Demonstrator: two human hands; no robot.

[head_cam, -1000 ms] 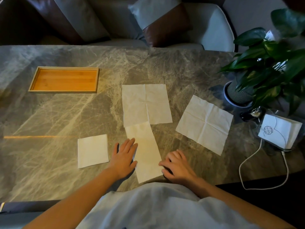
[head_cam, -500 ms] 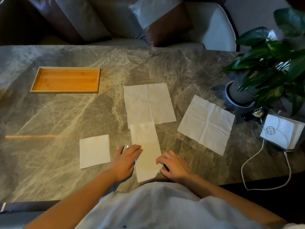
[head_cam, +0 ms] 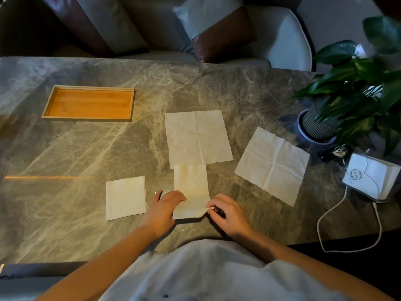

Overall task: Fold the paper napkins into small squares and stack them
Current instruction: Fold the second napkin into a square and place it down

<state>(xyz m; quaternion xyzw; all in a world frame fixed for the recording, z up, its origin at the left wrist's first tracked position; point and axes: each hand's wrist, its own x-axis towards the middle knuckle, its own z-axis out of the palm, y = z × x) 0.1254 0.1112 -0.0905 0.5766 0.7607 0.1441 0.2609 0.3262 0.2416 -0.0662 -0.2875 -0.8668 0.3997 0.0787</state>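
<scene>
A half-folded napkin strip (head_cam: 191,187) lies lengthwise in front of me on the marble table (head_cam: 86,148). My left hand (head_cam: 165,205) presses flat on its near left edge. My right hand (head_cam: 225,211) pinches the strip's near right corner, lifted slightly off the table. To the left lies a small folded square napkin (head_cam: 125,197). Two unfolded napkins lie flat: one (head_cam: 198,136) just beyond the strip, its near edge overlapped by the strip, and another (head_cam: 272,165) further right, turned at an angle.
An empty wooden tray (head_cam: 89,103) sits at the far left. A potted plant (head_cam: 355,96) stands at the right edge. Near it lie a white napkin packet (head_cam: 371,177), a small dark object (head_cam: 334,152) and a white cable (head_cam: 377,222). Chairs stand beyond the table.
My right hand has gone from resting on the strip's right edge to pinching and lifting its near right corner. My left hand has shifted slightly right along the left edge.
</scene>
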